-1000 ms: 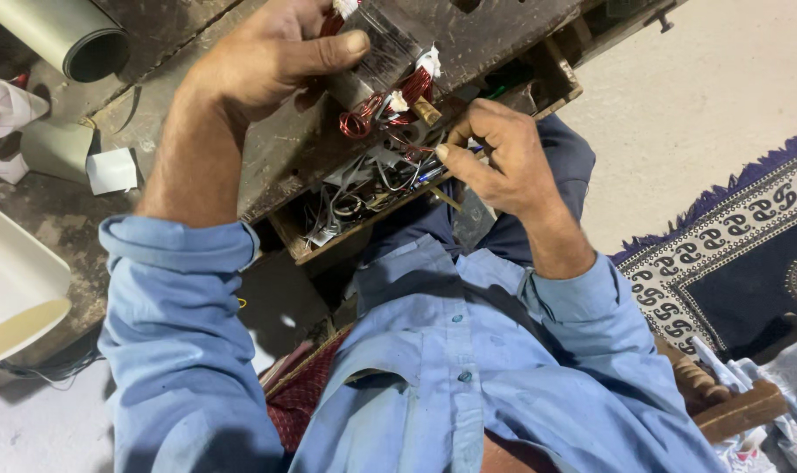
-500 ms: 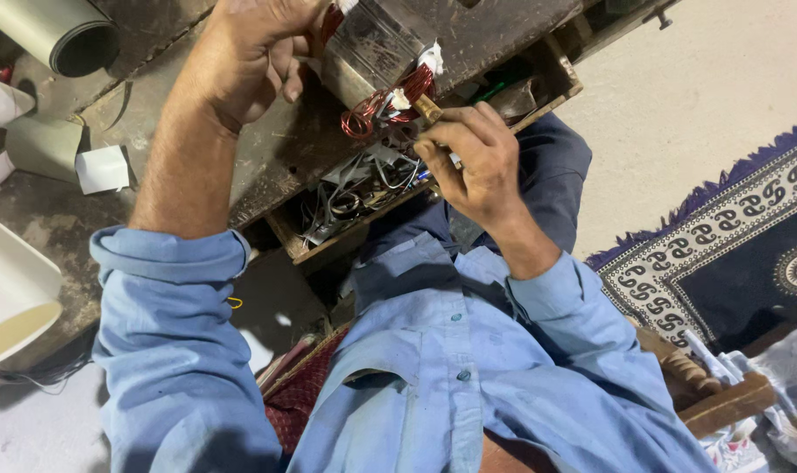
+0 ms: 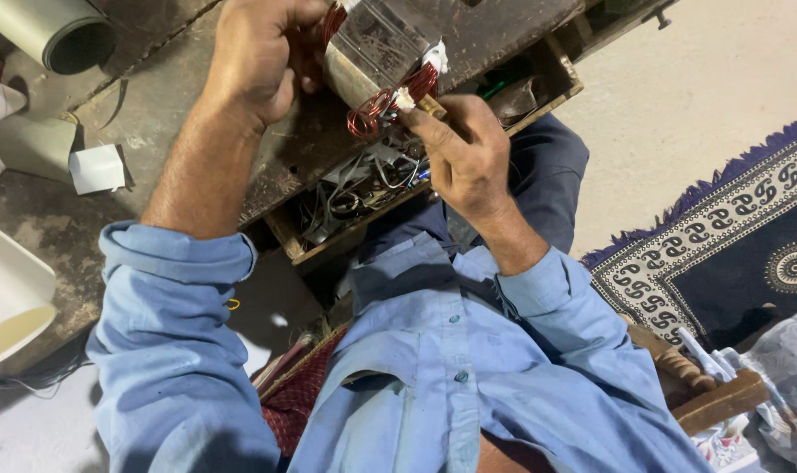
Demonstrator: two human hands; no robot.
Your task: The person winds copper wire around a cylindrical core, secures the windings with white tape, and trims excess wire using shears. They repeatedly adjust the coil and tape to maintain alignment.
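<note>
The head view shows, at far left, a grey roll (image 3: 61, 31) and a white paper piece (image 3: 96, 168) on the dark worktable (image 3: 153, 114). The left hand (image 3: 258, 61) has its fingers closed around the metal coil block (image 3: 377, 44), which sits on the table edge. The right hand (image 3: 464, 158) pinches a small wooden stick (image 3: 432, 107) – fingers together on it – touching the red copper winding (image 3: 372, 112). Below is an open drawer (image 3: 363, 188) with tools; a patterned rug (image 3: 740, 254) lies at right.

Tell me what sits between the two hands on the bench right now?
In the head view, a metal stator core with red copper windings lies between left hand and right hand.
</note>
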